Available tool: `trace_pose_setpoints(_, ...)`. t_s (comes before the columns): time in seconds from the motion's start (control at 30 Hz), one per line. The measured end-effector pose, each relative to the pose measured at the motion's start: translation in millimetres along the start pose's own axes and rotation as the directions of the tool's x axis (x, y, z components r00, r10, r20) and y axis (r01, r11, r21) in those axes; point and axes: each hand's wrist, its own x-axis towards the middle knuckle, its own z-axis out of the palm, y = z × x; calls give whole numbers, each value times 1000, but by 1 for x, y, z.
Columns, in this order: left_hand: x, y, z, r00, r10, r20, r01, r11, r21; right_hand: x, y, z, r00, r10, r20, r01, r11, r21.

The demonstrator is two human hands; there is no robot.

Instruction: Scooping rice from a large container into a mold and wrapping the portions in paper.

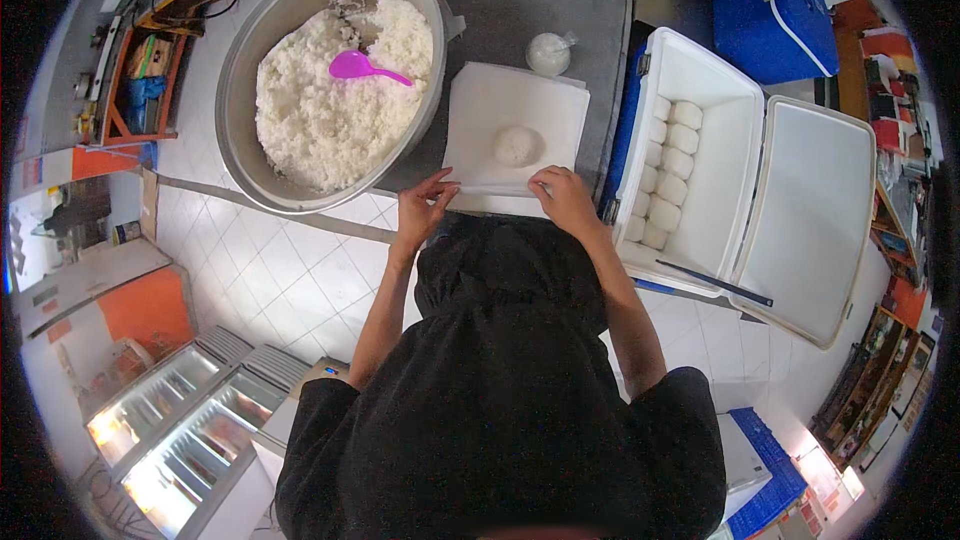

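A rounded mound of white rice (515, 146) sits on a stack of white paper sheets (495, 94) before me. The fingers of my left hand (422, 210) pinch the near left corner of the paper. At the near right corner, my right hand (564, 199) has thumb and fingers closed on the sheet's edge. Left of the paper stands a large metal basin (234, 82) of cooked rice (337, 120), with a magenta plastic spoon (351, 65) lying on top. Beyond the paper is a small knotted clear bag with white contents (548, 55).
To the right, an open white-lined cooler (712, 157) holds rows of wrapped white portions (677, 139); its lid (806, 217) is swung outward. A dark strip (712, 282) lies across its near edge. A blue cooler (772, 15) stands behind. The dark tabletop (517, 0) ends close to my body.
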Motion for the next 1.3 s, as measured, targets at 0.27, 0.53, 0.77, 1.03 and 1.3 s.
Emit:
trace_pose_setpoints(0.27,11,-9,14,973,229,26,-229,945,236,5,-9,-6,991,-94,-96,94,996,-8)
trace_pose_setpoints(0.53,81,-16,60,903,160,-400,-84,976,199,35,84,1,900,291,-326,-281,957,79)
trace_pose_setpoints(0.77,56,-28,68,859,491,-143,-268,670,692,19,58,8,739,473,-480,-568,820,-67)
trace_pose_setpoints(1.03,43,-11,91,830,457,320,-524,442,728,46,78,5,830,446,-334,-309,867,391)
trace_pose_setpoints(1.3,49,-9,96,836,396,379,-531,415,739,126,58,-28,871,485,-73,-489,848,-206)
